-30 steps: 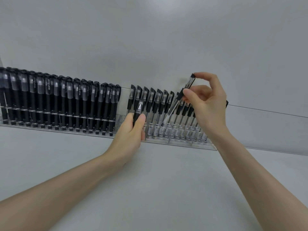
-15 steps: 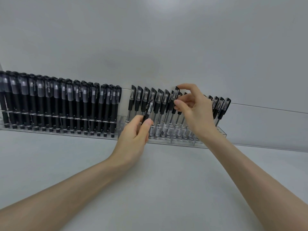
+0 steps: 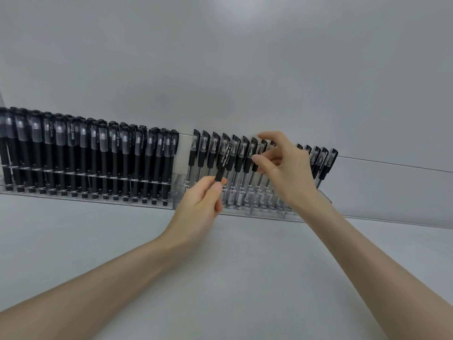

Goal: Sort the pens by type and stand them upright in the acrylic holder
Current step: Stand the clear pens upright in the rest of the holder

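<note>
Black pens [image 3: 83, 153] upright — acrylic holder [image 3: 179, 192]

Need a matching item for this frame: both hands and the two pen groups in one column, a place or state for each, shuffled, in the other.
Column 1
1. left hand
2. right hand
3. all-black pens
4. clear-barrel pens

Column 2
A. standing in the right section of the holder
B. pinching a loose pen by its lower end
C. packed upright in the holder's left section
D. raised at the caps of the right-hand row

Pairs: 1-B, 2-D, 3-C, 4-A
</note>
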{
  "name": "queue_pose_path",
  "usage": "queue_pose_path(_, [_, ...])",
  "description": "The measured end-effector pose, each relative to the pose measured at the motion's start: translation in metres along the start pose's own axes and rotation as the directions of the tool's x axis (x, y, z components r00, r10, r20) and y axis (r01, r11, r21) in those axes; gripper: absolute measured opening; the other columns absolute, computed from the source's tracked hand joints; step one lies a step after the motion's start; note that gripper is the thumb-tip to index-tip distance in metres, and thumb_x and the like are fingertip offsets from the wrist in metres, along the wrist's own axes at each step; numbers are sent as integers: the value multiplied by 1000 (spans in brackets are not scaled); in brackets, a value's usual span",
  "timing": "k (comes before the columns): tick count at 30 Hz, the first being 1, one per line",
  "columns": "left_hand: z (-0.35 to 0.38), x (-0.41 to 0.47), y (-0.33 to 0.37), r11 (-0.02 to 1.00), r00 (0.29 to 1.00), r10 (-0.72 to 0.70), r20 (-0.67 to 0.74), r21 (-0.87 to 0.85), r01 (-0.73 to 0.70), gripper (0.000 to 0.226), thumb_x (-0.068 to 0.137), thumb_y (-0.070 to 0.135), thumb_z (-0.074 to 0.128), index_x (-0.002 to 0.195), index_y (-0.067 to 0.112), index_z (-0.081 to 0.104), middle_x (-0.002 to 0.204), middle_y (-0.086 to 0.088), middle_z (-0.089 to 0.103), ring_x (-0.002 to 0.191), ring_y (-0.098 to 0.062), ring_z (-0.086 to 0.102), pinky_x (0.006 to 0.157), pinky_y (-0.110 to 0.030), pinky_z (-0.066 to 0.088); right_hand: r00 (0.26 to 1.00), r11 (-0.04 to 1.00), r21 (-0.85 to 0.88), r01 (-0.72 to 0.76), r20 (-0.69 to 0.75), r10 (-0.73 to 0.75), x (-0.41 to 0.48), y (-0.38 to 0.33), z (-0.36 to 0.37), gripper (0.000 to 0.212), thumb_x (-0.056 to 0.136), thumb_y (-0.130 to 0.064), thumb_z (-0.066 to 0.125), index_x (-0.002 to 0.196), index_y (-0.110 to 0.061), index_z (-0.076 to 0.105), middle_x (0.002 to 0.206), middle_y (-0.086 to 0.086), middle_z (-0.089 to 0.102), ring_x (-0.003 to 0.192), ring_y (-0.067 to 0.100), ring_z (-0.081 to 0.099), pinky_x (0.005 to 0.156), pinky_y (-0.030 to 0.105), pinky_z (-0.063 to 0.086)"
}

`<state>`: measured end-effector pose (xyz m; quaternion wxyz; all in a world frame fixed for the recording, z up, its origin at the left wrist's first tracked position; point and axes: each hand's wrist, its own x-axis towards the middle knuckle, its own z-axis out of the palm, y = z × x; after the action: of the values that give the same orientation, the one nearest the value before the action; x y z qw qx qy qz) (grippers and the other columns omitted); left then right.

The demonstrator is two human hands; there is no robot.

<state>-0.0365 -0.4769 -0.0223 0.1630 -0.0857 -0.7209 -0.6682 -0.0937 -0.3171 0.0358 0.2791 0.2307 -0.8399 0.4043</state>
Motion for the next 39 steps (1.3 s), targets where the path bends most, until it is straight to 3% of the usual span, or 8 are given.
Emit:
queue_pose_path(9, [8,-8,-2,997,995,1,100,-72,7,7,91,7,58,92,9,64,67,1,63,56,-9,60,54,-20,49,994,871,481,-97,85,64,-23,-8,5,27,83,-2,69,109,-8,63,70,0,70,68,12,67,71,22,55])
queue_pose_path(12, [5,-7,1,996,995,-41,92,-69,47,9,90,10,59,96,7,66,79,-6,70,64,-15,68,64,-26,56,993,832,542,-115,97,74,-25,-10,-1,32,85,0,66,115,-10,62,83,19,70,73,17,68,72,27,57])
queue_pose_path(15, [3,-7,-1,998,993,19,119,49,-25,8,90,14,62,95,13,67,85,-7,71,76,-18,70,76,-37,54,980,834,532,-145,196,45,-27,-12,-4,42,84,4,66,122,-14,59,78,13,68,69,15,68,71,26,57])
queue_pose_path(18, [-4,-4,-11,750,918,338,210,529,-397,27,93,36,52,107,18,67,100,3,65,91,-9,56,82,-26,46,996,885,459,-72,79,40,-21,-12,-12,43,83,3,68,120,-16,59,72,3,69,67,16,69,72,31,59])
queue_pose_path(21, [-10,-1,-19,446,842,435,320,736,-510,47,90,43,39,120,15,61,111,0,58,96,-12,42,84,-31,39,990,914,405,-7,-125,63,-13,-7,-23,39,83,1,68,115,-19,57,76,11,68,71,21,69,76,40,58])
queue_pose_path(27, [-11,3,-25,300,836,417,355,815,-496,50,88,41,37,121,11,60,108,-4,57,96,-18,44,103,-48,35,970,950,302,76,-242,-1,-5,-6,-21,43,84,-6,67,106,-40,53,79,4,64,79,29,66,79,42,55])
queue_pose_path(35, [-11,8,-29,223,842,392,370,850,-478,53,87,45,35,124,16,59,112,-3,55,101,-20,42,87,-40,45,971,970,227,88,-238,-32,1,-3,-17,42,85,-5,66,104,-40,53,78,1,64,75,17,64,76,28,54])
queue_pose_path(39, [-11,9,-29,210,841,394,372,854,-476,53,87,45,35,123,15,60,111,-4,55,101,-22,44,88,-41,46,983,974,219,64,-184,-24,3,4,-18,41,86,-3,64,106,-38,54,78,2,66,78,22,67,82,39,55])
